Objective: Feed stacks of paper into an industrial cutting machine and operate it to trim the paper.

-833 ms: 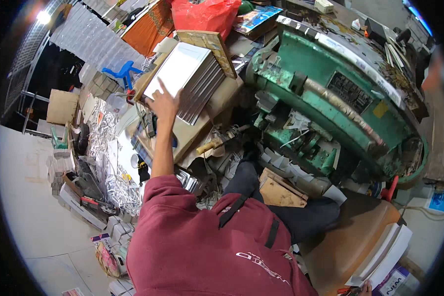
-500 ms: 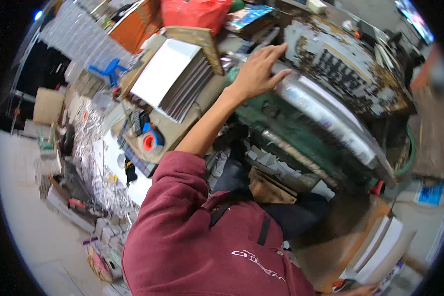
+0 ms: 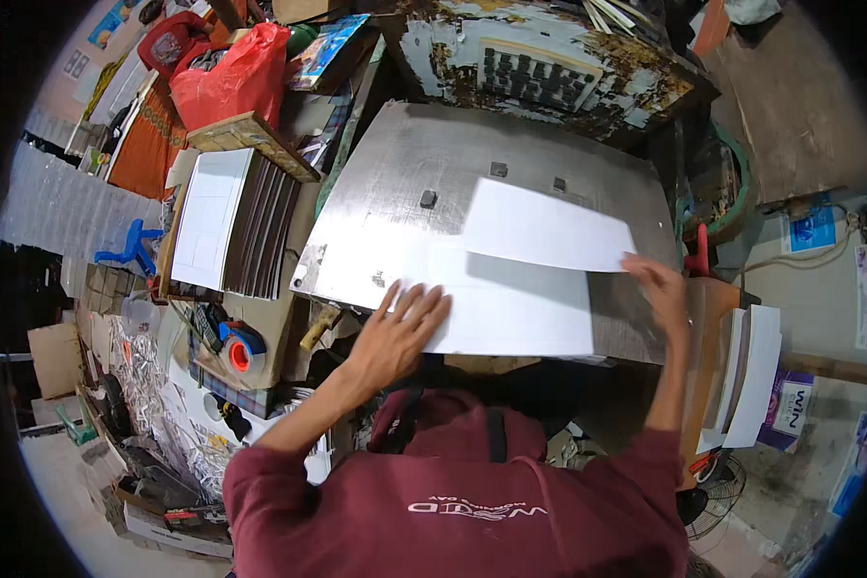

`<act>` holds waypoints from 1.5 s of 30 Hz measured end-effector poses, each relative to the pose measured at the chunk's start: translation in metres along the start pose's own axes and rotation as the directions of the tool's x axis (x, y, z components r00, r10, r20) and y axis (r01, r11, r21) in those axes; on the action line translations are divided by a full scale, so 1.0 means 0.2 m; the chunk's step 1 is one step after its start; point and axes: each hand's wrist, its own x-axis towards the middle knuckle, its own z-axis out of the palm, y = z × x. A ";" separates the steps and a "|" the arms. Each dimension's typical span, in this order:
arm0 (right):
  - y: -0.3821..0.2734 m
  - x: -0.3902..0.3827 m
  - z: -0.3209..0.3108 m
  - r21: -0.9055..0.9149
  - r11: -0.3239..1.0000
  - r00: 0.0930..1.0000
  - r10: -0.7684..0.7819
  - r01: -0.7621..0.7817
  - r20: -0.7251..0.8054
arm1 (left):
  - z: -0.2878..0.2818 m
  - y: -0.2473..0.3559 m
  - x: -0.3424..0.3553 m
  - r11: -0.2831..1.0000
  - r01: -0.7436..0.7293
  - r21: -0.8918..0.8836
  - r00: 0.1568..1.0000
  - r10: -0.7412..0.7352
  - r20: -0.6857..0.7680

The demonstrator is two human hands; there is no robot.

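A white sheet (image 3: 520, 313) lies on the near part of a grey metal plate (image 3: 385, 183). My left hand (image 3: 400, 332) rests on this sheet's left side, fingers spread. At the right, my right hand (image 3: 660, 289) pinches the corner of a second white sheet (image 3: 549, 226). That sheet is raised at its near edge and casts a shadow on the lower one. Beyond it, small dark blocks (image 3: 428, 198) sit on the plate.
On the left stands a stack of white-topped boards (image 3: 212, 222) beside a tape dispenser (image 3: 243, 352). More white sheets (image 3: 753, 376) lie on a wooden surface at the right. A rusty machine part (image 3: 549, 72) rises behind the plate, with a green wheel (image 3: 737, 183) to its right.
The metal plate has swung down from a steep tilt and its face shows. My left hand has gone from its top edge to the sheet. My right hand came up from the lower right.
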 end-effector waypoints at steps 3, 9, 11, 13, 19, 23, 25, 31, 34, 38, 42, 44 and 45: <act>0.07 0.17 0.19 0.094 0.992 0.990 0.073 -0.084 0.117 | -0.17 -0.12 -0.17 0.943 0.191 -0.272 0.977 -0.209 -0.036; -0.08 0.28 0.15 -0.573 0.813 0.968 -0.215 0.104 -0.128 | -0.54 -0.36 -0.46 0.708 0.659 -0.254 0.483 -0.657 -0.580; -0.12 0.28 0.02 -0.525 0.840 0.946 -0.268 0.136 -0.184 | -0.53 -0.51 -0.59 0.656 0.751 -0.069 0.455 -0.591 -0.666; -0.30 0.19 -0.05 -0.535 0.841 0.913 -0.275 0.077 -0.301 | -0.32 -0.72 -0.70 0.528 0.844 -0.097 0.333 -0.656 -0.678; 0.46 -0.48 -0.73 -0.744 0.465 0.808 -0.097 -0.480 -0.581 | 0.44 -1.28 -0.84 0.368 0.928 -0.065 0.287 -0.813 -0.507; 0.98 -1.21 -1.04 -0.362 -0.244 0.266 0.351 -0.900 -0.898 | 0.43 -1.26 -0.74 0.274 0.957 -0.095 0.173 -0.802 -0.571; 1.03 -1.39 -1.07 -0.489 -0.270 0.421 0.273 -0.829 -0.865 | 0.43 -1.28 -0.74 0.234 0.968 -0.092 0.133 -0.788 -0.601; 0.88 -1.60 -0.89 -0.666 -0.113 0.659 0.099 -0.737 -0.746 | 0.36 -1.20 -0.64 -0.049 0.993 -0.110 -0.093 -0.888 -0.450; 0.75 -1.61 -0.85 -0.635 0.156 0.647 0.044 -0.757 -0.761 | 0.47 -1.37 -0.89 -0.049 0.826 -0.562 -0.248 -0.927 -0.283; 0.76 -1.73 -0.94 -0.529 0.472 0.617 0.040 -0.705 -0.786 | 0.50 -1.47 -0.98 -0.058 0.681 -0.730 -0.170 -0.982 -0.081; 1.10 -2.23 -1.39 0.356 0.823 0.439 0.544 -0.442 -0.715 | 0.73 -1.46 -0.78 -0.288 0.691 -0.663 -0.444 -0.893 -0.074; 1.01 -1.94 -1.09 -0.123 0.857 0.523 0.187 -0.501 -0.832 | 0.41 -1.27 -0.72 -0.210 0.834 -0.510 -0.370 -0.899 -0.235; 0.86 -1.80 -0.97 -0.606 0.622 0.624 -0.231 -0.495 -0.747 | 0.37 -1.22 -0.70 -0.159 0.923 -0.351 -0.276 -0.909 -0.314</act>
